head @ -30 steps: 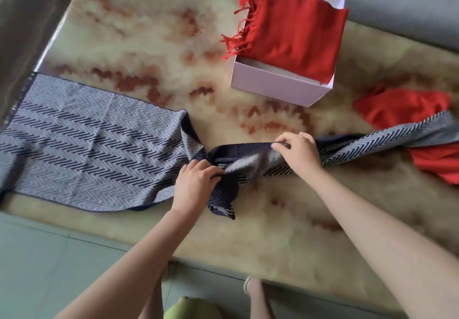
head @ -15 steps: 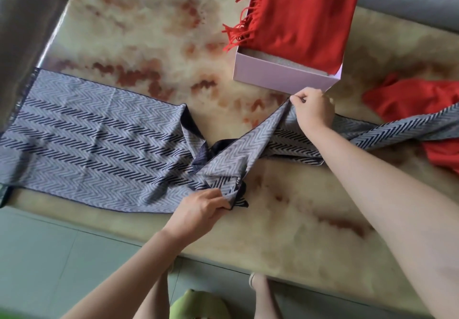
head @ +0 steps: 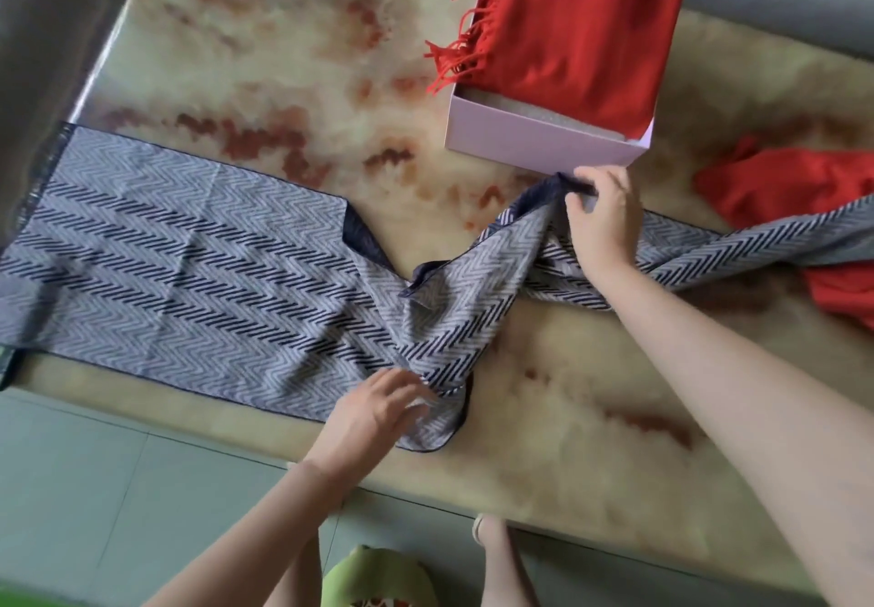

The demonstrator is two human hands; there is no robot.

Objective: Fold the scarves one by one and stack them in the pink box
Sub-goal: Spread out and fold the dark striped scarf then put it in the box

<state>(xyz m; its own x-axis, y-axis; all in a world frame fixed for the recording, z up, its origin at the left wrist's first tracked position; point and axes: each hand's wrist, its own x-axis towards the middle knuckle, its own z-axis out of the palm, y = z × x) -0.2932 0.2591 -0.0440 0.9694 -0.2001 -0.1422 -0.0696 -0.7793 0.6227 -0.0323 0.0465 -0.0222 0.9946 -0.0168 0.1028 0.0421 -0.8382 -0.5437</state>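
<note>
Herringbone scarf (head: 189,266) lies along desk (head: 284,62), twisted mid-length. Right hand (head: 603,218) pinches its far edge just beside pink box (head: 534,142). Left hand (head: 373,417) is on the near edge, blurred, so grip can't be told. Folded red scarf (head: 577,48) sits in the box; loose red scarf (head: 780,185) lies at right.

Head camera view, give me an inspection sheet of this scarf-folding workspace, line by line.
Surface: marbled cream-and-rust table.
Job's things: herringbone scarf flat at left, twisted mid-length; pink box holding a folded red scarf, fringe over the rim; loose red scarf at right, under the herringbone end.
Clutter: nothing seen.
Grippers: right hand pinches the herringbone scarf's far edge near the box; left hand on its near edge, grip blurred.
Cables: nothing seen.
Surroundings: tiled floor, green object near the person's feet.
</note>
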